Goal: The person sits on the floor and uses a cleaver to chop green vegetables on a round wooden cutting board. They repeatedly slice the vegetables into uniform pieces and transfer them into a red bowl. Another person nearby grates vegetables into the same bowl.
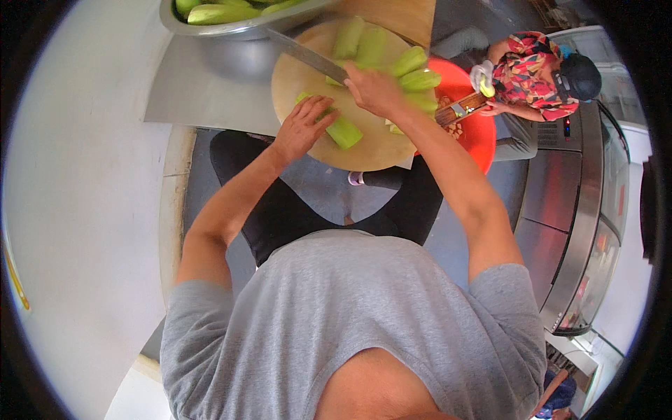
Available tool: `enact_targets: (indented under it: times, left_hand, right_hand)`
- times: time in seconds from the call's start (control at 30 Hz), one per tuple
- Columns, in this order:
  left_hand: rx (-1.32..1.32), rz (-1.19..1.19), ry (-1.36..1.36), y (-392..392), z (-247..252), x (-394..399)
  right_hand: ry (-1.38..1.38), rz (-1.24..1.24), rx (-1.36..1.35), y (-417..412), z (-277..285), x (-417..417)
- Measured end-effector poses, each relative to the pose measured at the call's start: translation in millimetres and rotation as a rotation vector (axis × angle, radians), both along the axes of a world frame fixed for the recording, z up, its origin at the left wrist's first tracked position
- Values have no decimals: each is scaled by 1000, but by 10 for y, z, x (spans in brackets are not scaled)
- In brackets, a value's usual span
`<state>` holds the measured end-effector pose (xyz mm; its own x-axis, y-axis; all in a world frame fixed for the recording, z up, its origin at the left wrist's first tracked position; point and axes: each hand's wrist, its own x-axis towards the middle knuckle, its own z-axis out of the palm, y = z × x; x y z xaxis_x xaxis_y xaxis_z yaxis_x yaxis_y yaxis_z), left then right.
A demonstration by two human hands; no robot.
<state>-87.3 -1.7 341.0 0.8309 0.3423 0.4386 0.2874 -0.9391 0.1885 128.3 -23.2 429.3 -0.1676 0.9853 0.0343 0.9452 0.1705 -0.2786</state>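
A round chopping board [294,79] lies before me. My left hand [307,123], fingers spread and bent, rests on a peeled pale green gourd or squash piece [345,132] near the board's left side. My right hand [373,89] is closed round the handle end of a long-bladed knife [310,56]; its blade points up and left across the board, above the piece under my left hand. Several more peeled green pieces [371,47] lie at the board's far side and along its right edge. Some of them are partly hidden by my right hand and forearm.
A metal bowl of green vegetables [220,29] stands at the upper left on a metal surface [220,79]. A red basin [480,142] sits right of the board. Beyond it, a co-worker [530,79] holds a wooden slicer [462,109] over it, a gloved hand on a vegetable.
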Motion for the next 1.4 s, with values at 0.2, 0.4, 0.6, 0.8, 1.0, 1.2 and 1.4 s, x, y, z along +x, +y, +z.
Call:
enact_targets:
  times: [0.2,0.4,0.6,0.8,1.0,1.2,1.4]
  left_hand:
    - [-151,102,-165,-235,-187,42]
    - [-79,-2,-253,-43,-414,-30]
    - [-61,-100,-252,139,-484,14]
    - [-45,-173,-268,253,-498,38]
    - [-78,-226,-246,342,-611,56]
    - [-89,-217,-274,337,-601,45]
    - [-58,-201,-288,373,-549,45]
  right_hand:
    - [96,-84,73,-717,127,157]
    - [140,-174,-146,-1218,112,-41]
    - [109,-133,-138,-1122,190,-140]
    - [74,-115,-222,-977,222,-150]
    - [-19,-40,-390,-739,409,-98]
    - [-37,-59,-485,-691,347,-151]
    - [-74,-29,-492,-589,-130,-136]
